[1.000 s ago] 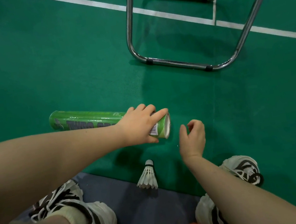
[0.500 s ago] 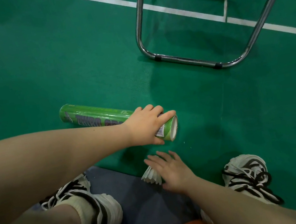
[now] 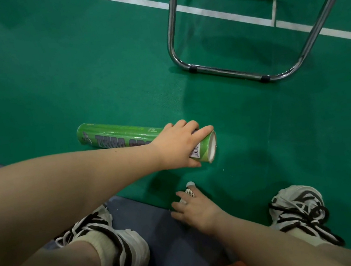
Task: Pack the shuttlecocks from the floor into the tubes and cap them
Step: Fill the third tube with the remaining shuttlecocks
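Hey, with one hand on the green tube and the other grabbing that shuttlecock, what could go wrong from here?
1. The right hand covers the white feathered shuttlecock from above; pressing down may crush its feathers.
2. The green cardboard tube lies on its side on the green court floor, held only near its open end by the left hand; it may roll or swing during loading.

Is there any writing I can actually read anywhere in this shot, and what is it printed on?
"THIRD", in large dark letters along the side of the green tube.
A second word follows, starting "GR" or similar; the left hand covers the rest.
Barcode label by the tube's open end: digits too small to read.
Small print along the tube's top: blurred.
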`<control>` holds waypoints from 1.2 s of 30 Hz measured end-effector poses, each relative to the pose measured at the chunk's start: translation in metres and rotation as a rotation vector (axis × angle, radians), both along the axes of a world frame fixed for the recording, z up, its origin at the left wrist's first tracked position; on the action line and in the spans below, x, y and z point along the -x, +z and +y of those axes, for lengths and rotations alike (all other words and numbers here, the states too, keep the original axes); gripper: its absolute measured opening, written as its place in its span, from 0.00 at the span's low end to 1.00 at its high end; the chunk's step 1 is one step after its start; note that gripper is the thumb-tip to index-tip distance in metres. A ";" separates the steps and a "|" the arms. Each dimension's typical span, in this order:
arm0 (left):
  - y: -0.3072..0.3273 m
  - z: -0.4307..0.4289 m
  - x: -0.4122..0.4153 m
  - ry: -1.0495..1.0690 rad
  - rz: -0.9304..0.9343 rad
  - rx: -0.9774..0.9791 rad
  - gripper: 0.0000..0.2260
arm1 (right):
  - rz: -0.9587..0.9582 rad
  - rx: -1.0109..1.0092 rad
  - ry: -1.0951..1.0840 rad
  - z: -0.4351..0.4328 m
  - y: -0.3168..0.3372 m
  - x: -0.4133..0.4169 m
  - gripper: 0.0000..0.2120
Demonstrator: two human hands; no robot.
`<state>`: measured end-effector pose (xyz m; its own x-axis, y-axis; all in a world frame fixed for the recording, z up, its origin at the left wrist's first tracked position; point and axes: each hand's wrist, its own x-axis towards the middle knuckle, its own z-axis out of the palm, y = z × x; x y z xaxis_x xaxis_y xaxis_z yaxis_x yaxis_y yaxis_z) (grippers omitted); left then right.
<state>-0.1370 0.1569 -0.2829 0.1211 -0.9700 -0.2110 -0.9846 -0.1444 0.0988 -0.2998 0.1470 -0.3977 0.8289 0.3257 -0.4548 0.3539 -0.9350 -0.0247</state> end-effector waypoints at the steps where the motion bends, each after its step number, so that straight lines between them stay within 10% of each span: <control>1: 0.000 0.000 0.000 -0.001 0.000 0.001 0.41 | -0.036 -0.009 -0.046 -0.001 0.000 0.000 0.18; 5: 0.002 -0.001 -0.001 0.011 0.014 0.007 0.41 | -0.101 -0.233 -0.424 -0.011 0.012 -0.005 0.22; 9: 0.004 -0.004 -0.004 0.052 0.030 0.034 0.42 | -0.279 -0.557 -1.295 -0.043 0.035 -0.020 0.16; 14: 0.009 -0.016 -0.011 0.134 0.076 0.068 0.41 | -0.504 -1.893 -2.486 -0.107 0.062 -0.017 0.08; 20: 0.009 -0.027 -0.016 0.237 0.115 0.100 0.41 | -0.670 -2.231 -2.228 -0.128 0.103 -0.036 0.10; 28: 0.012 -0.029 -0.016 0.276 0.115 0.164 0.39 | -0.466 -1.083 -1.511 -0.099 0.124 -0.085 0.26; 36: 0.026 -0.033 -0.026 0.367 0.162 0.290 0.38 | -1.048 -0.984 -1.350 -0.090 0.129 -0.076 0.20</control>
<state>-0.1111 0.1236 -0.2569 0.4535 -0.8911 0.0165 -0.8425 -0.4225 0.3342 -0.2242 0.0573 -0.2688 0.4869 -0.8484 0.2076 -0.2365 -0.3569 -0.9037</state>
